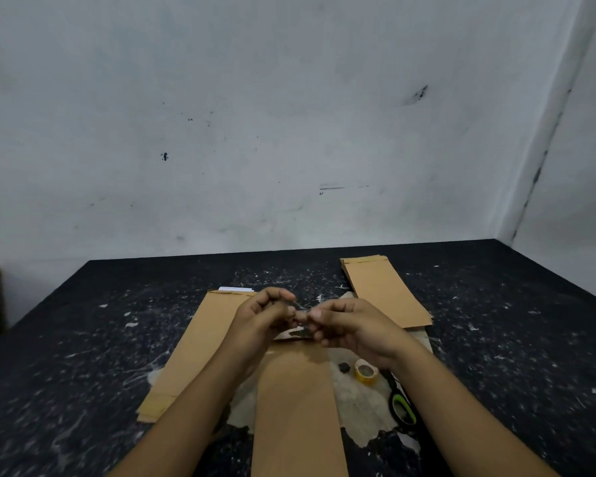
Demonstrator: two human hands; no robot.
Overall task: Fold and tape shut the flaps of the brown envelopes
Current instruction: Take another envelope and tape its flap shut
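At the centre of the frame, the left hand (264,315) and right hand (346,325) meet fingertip to fingertip, each grip pinching a small strip of clear tape (301,309) above the far end of a brown envelope (295,401) lying lengthwise on the dark desk (83,339). An envelope stack (200,339) lies left, another stack (384,290) upper right. A tape roll (366,371) and green-handled scissors (402,406) sit lower right.

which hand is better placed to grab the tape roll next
Right. The tape roll lies just under the right hand's wrist, while the left hand sits across the middle envelope from it.
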